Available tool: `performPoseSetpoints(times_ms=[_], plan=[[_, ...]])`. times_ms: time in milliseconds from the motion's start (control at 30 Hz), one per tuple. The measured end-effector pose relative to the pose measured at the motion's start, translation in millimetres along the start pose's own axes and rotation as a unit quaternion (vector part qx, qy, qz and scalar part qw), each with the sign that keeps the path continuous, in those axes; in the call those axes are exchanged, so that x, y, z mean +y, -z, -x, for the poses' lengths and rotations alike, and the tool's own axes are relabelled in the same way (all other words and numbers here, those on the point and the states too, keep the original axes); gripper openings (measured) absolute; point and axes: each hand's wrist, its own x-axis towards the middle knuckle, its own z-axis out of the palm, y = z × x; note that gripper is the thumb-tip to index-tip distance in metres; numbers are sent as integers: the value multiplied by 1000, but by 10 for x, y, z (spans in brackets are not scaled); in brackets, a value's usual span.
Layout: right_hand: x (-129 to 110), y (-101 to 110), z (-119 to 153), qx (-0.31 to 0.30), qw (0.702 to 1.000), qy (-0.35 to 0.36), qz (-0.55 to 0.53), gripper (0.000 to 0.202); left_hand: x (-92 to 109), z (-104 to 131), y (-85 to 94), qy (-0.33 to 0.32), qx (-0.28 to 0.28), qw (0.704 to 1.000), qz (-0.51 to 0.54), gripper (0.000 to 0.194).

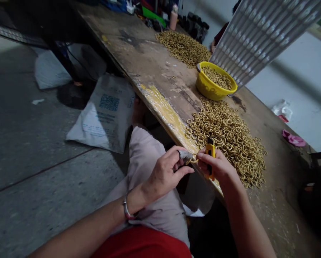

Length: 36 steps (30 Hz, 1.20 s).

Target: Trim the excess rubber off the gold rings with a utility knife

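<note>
A person's left hand [165,168], one finger in a grey wrap [185,155], pinches a gold-coloured ring [194,161] above the edge of a worn table [155,68]. The right hand [216,163] holds a yellow utility knife [210,152], its fingertips close by the ring — whether they grip it too cannot be told. Just beyond lies a pile of rings [230,139] — behind it, a yellow basin [210,87] holding more.
</note>
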Motion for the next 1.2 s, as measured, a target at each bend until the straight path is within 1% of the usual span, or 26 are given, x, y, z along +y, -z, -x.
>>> performPoseSetpoints(times_ms=[100, 167, 233, 333, 433, 500, 567, 600, 633, 700, 733, 800, 867, 967, 1067, 1200], plan=[[26, -51, 52, -5, 999, -12, -43, 41, -17, 40, -26, -59, -17, 997, -52, 9], [48, -81, 95, 2, 998, -18, -62, 39, -28, 58, -40, -57, -26, 995, -74, 7], [79, -114, 136, 22, 997, -20, -78, 38, -23, 74, -54, -29, -37, 996, -77, 13], [135, -172, 178, 41, 995, -17, -85, 38, 11, 93, -73, 25, -43, 998, -47, 20], [170, -212, 206, 39, 997, -13, -72, 43, 45, 96, -78, 101, -48, 994, 13, 13], [181, -219, 240, 43, 999, 5, -29, 44, 54, 89, -70, 157, -66, 982, 81, 10], [198, -216, 296, 73, 993, 59, 74, 42, 55, 81, -59, 201, -80, 964, 153, 14], [216, -214, 332, 98, 980, 98, 145, 40, 55, 78, -54, 217, -82, 956, 181, 15], [242, -214, 369, 126, 957, 140, 219, 39, 56, 76, -51, 231, -81, 949, 200, 16], [320, -221, 441, 171, 898, 213, 344, 33, 60, 76, -49, 252, -77, 940, 218, 15], [367, -227, 470, 183, 873, 232, 389, 28, 63, 78, -51, 258, -76, 937, 223, 15], [461, -240, 512, 192, 838, 243, 450, 18, 68, 81, -60, 264, -76, 934, 228, 15], [533, -246, 528, 198, 817, 234, 489, 16, 66, 84, -76, 267, -81, 933, 226, 17], [577, -238, 522, 205, 795, 216, 529, 16, 51, 86, -102, 270, -90, 936, 205, 22], [571, -227, 509, 217, 777, 205, 554, 15, 36, 83, -120, 270, -99, 939, 188, 23], [554, -233, 498, 227, 761, 202, 574, 15, 24, 73, -121, 267, -104, 938, 194, 20]])
